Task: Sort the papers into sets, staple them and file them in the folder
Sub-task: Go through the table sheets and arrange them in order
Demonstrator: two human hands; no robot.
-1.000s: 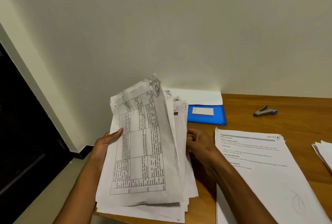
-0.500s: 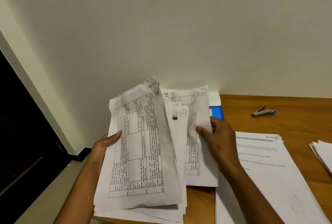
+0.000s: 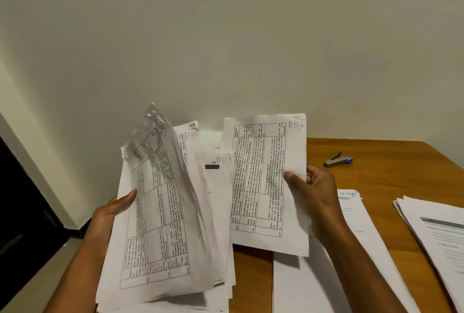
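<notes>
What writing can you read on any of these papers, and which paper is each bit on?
"D S-6": top corner of the sheet pinched by the right hand.
"S8 D S-8": short sheet in the left hand's stack.
"S-3 D S-2": sheet behind it.
Table text and desk piles: too small or blurred.

Right hand point(image 3: 313, 194) moved from under the fanned stack point(image 3: 170, 212) out toward 3 o'clock, now pinching a single table-printed sheet point(image 3: 266, 182) pulled clear of the stack, sheet raised upright, blue folder at 12 o'clock now hidden behind it
</notes>
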